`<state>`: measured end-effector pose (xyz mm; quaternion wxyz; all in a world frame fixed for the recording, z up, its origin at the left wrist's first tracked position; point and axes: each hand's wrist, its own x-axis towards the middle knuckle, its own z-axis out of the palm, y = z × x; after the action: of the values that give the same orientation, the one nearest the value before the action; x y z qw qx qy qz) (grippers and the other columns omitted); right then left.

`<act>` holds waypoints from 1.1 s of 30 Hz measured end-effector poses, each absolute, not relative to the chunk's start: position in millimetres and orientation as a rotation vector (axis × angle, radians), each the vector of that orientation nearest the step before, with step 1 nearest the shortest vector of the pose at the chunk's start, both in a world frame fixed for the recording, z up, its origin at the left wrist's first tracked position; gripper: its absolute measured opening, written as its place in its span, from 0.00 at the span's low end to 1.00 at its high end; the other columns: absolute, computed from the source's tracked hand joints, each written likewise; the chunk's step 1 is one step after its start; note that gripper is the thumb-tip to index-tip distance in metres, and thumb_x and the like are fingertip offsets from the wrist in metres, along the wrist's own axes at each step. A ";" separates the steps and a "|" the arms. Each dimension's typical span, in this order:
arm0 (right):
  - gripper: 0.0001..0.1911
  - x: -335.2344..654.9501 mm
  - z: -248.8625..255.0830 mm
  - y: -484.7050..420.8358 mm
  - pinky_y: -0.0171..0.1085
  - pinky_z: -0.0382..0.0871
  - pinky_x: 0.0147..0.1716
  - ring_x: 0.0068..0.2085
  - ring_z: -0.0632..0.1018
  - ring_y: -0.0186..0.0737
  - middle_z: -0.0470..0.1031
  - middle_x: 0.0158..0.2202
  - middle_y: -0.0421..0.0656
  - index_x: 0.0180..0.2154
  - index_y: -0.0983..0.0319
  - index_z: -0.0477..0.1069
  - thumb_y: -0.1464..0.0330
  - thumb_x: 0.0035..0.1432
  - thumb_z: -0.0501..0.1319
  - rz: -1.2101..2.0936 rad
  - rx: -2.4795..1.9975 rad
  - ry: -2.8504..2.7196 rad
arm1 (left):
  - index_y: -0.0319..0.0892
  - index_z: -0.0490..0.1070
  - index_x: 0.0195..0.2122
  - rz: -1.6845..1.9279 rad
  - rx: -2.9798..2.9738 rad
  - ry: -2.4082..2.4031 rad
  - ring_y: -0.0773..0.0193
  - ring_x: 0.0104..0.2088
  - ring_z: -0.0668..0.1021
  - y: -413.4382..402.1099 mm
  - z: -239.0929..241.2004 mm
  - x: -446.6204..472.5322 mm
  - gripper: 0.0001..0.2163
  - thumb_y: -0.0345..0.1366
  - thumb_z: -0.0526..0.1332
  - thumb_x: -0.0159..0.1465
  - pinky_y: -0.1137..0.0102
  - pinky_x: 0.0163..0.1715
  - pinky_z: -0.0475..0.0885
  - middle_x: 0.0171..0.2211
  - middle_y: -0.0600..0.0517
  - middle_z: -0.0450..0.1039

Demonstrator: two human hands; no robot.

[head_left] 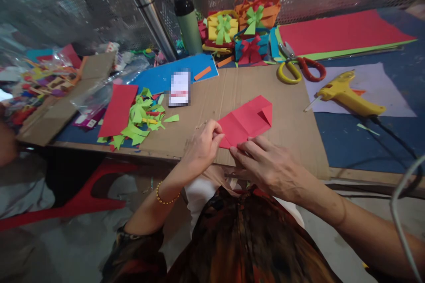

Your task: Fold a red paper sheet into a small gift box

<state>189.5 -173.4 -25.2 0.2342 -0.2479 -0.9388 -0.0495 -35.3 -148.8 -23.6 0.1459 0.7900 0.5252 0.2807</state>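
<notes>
A person's left hand (pixel 204 143) pinches the near left end of a folded red paper (pixel 245 119) between thumb and forefinger, while the right hand (pixel 270 163) rests its bent fingers along the paper's near edge; whether those fingers also grip it cannot be told. The folded red paper lies just beyond the fingertips of both hands, stretching away to the right, with a small flap at its far right end. Beneath it spreads a brown cardboard sheet (pixel 299 126). Left of the left fingers, green paper scraps (pixel 141 110) lie heaped beside a red rectangle (pixel 116 110). Ahead and to the right of the right fingers are scissors (pixel 290 73) with yellow and red handles and a yellow glue gun (pixel 353 95) on a lavender sheet (pixel 387 84). Well beyond the fingertips, bow-trimmed paper baskets (pixel 222 26) stand beside a green flask (pixel 189 26).
</notes>
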 end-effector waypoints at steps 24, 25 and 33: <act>0.11 188.6 -26.5 -175.1 0.42 0.64 0.33 0.38 0.66 0.46 0.72 0.38 0.49 0.47 0.69 0.75 0.71 0.70 0.56 -0.152 -0.711 -2.562 | 0.36 0.77 0.42 0.801 3.016 1.799 0.55 0.35 0.73 -189.4 -21.4 -20.0 0.10 0.37 0.59 0.73 0.60 0.34 0.60 0.35 0.45 0.77; 0.11 188.6 -26.5 -175.2 0.43 0.64 0.33 0.38 0.66 0.46 0.72 0.38 0.49 0.47 0.69 0.75 0.71 0.70 0.57 -0.150 -0.714 -2.562 | 0.36 0.77 0.42 0.816 3.023 1.800 0.55 0.35 0.73 -189.4 -22.1 -19.6 0.10 0.36 0.59 0.73 0.60 0.34 0.60 0.34 0.45 0.77; 0.10 188.3 -25.8 -175.4 0.42 0.64 0.34 0.38 0.66 0.45 0.72 0.38 0.49 0.45 0.68 0.76 0.70 0.69 0.58 -0.177 -0.715 -2.562 | 0.36 0.77 0.41 0.822 3.048 1.772 0.55 0.35 0.73 -187.4 -24.3 -20.5 0.10 0.36 0.59 0.74 0.61 0.34 0.60 0.36 0.45 0.78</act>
<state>188.3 -175.4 -25.8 0.2354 -0.2607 -0.9340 -0.0646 -20.5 -187.4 -24.3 -0.2371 0.8179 0.4755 0.2206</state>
